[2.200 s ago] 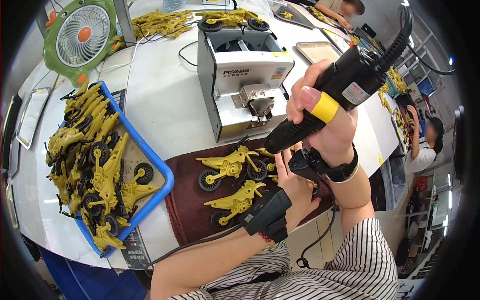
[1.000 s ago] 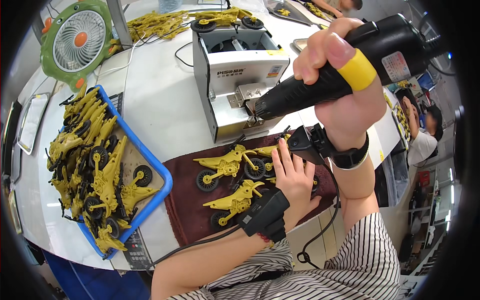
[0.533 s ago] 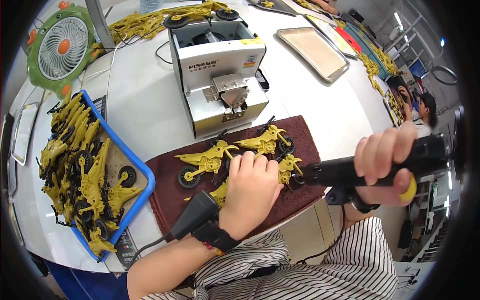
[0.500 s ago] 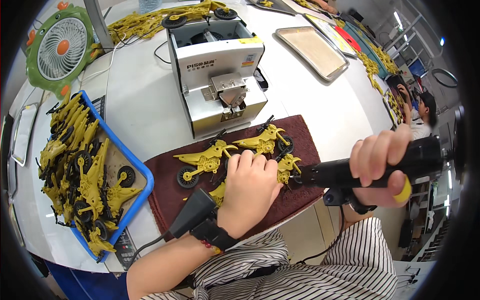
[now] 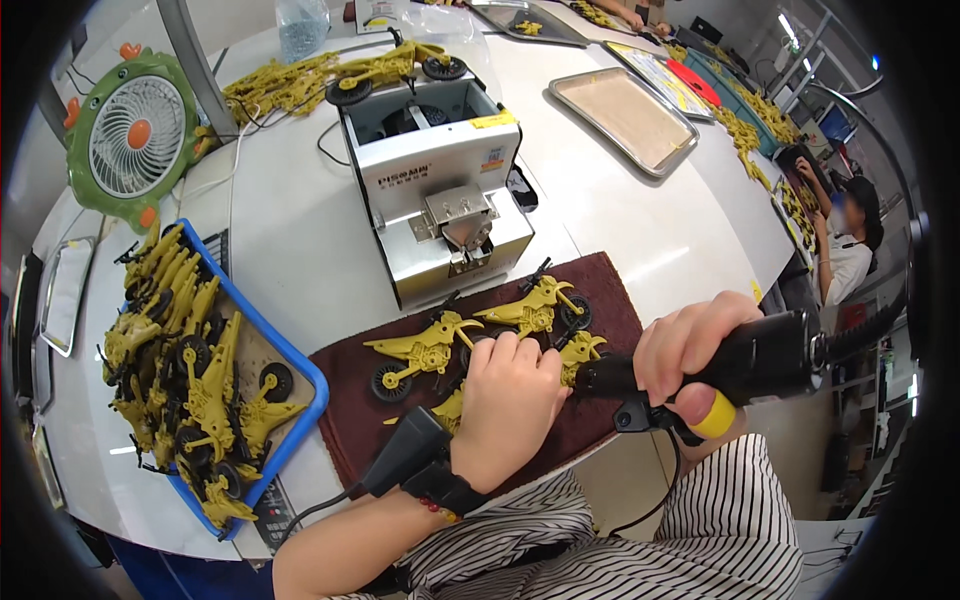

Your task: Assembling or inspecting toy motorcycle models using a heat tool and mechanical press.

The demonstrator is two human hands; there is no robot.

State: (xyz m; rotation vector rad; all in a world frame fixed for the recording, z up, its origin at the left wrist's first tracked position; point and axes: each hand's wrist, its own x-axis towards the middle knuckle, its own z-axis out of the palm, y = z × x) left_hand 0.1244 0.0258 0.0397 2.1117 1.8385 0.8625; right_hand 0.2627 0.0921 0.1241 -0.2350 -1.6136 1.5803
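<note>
On a dark red cloth lie several yellow toy motorcycles with black wheels. Two of them, the left toy motorcycle and the upper toy motorcycle, show almost whole. My left hand is closed over a third toy motorcycle, pressing it to the cloth; its fingers hide much of it. In my right hand is a black electric screwdriver, held level and wrapped by the fingers. Its front end meets the third motorcycle beside my left fingertips; the tip itself is hidden. Yellow tape circles my right thumb.
A blue tray heaped with yellow toy motorcycles stands left. Beyond the cloth is a silver screw-feeding machine. A green fan stands back left, a metal tray back right. Another person sits far right.
My right hand and the screwdriver have moved left and tilted less. My left hand stays on the motorcycle. The whole view has shifted slightly, so the table things sit lower.
</note>
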